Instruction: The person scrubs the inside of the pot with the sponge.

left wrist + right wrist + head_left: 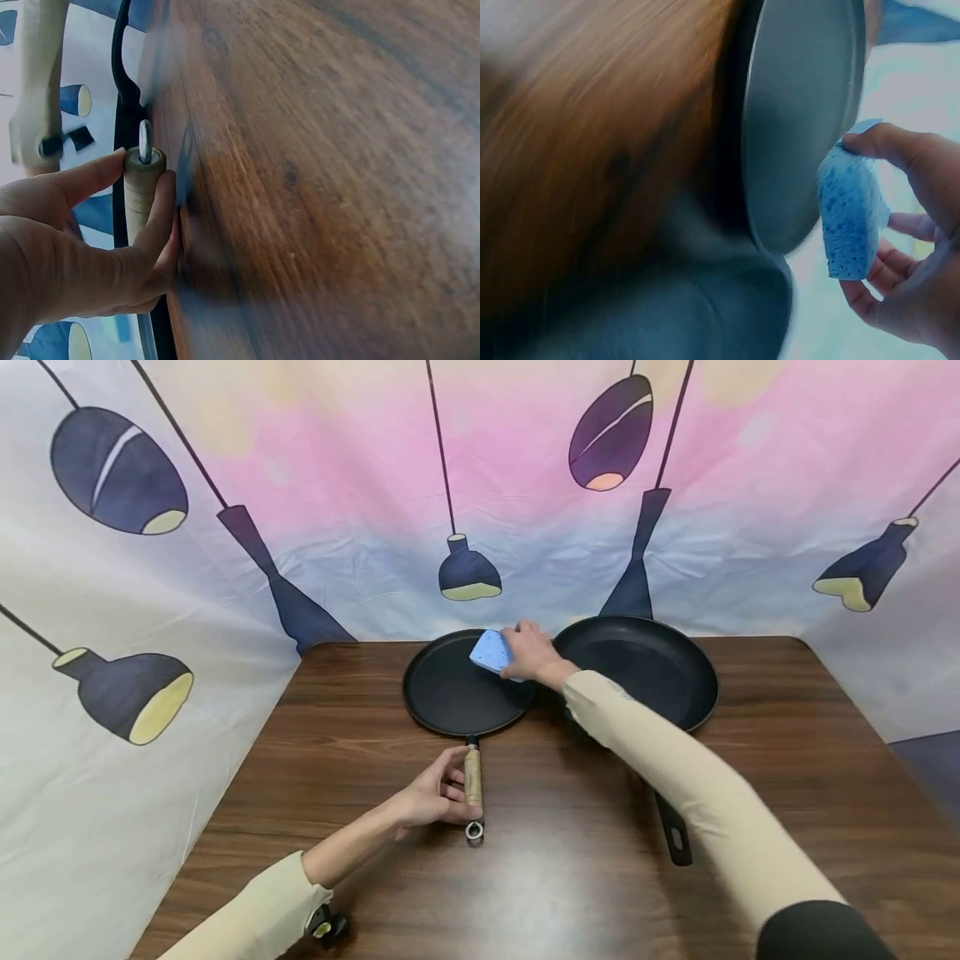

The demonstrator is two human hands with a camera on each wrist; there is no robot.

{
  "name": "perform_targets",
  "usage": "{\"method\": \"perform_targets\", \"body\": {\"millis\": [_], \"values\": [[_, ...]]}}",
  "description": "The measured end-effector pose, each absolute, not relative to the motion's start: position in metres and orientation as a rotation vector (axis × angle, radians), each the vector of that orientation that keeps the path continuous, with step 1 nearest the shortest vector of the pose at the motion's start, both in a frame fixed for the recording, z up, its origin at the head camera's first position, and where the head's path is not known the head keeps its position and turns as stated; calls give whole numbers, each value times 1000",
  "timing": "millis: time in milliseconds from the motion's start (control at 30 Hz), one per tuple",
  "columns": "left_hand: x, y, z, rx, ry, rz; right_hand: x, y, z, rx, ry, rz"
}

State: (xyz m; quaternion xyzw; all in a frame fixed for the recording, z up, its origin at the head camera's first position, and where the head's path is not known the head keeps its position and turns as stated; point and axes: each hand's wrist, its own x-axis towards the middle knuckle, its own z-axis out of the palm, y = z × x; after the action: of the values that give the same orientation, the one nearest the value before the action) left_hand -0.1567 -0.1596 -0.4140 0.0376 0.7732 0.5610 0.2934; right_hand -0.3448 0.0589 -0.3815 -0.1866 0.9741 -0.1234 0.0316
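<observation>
A flat black griddle pan (450, 693) lies on the table, its wooden handle (472, 777) pointing toward me. My left hand (431, 793) grips that handle from the left side; in the left wrist view thumb and fingers close round the wood near its metal hanging ring (145, 139). Over the right part of the griddle pan, my right hand (531, 652) holds a blue sponge (491, 652). The right wrist view shows the porous sponge (847, 210) pinched between thumb and fingers, close above the pan surface (799, 112).
A deeper black frying pan (645, 660) stands just right of the griddle pan, partly behind my right forearm, its black handle (673, 831) toward me. Both pans rest near the back edge of the brown wooden table (555, 877). A printed cloth (360, 485) hangs behind.
</observation>
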Motion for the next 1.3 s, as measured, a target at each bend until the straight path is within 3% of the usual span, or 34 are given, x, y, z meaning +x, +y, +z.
{"method": "perform_targets", "body": {"millis": [233,500,833,1300], "values": [[-152,-156,-409,120,2143,1404,-354,42,-405,-563,2904,-443],[-154,-154,-407,153,2217,1341,-356,61,-399,-564,2832,-350],[-164,-157,-410,105,2126,1407,-337,69,-398,-741,2738,-387],[-170,-158,-414,53,2021,1448,-307,41,-415,-814,2837,-383]]}}
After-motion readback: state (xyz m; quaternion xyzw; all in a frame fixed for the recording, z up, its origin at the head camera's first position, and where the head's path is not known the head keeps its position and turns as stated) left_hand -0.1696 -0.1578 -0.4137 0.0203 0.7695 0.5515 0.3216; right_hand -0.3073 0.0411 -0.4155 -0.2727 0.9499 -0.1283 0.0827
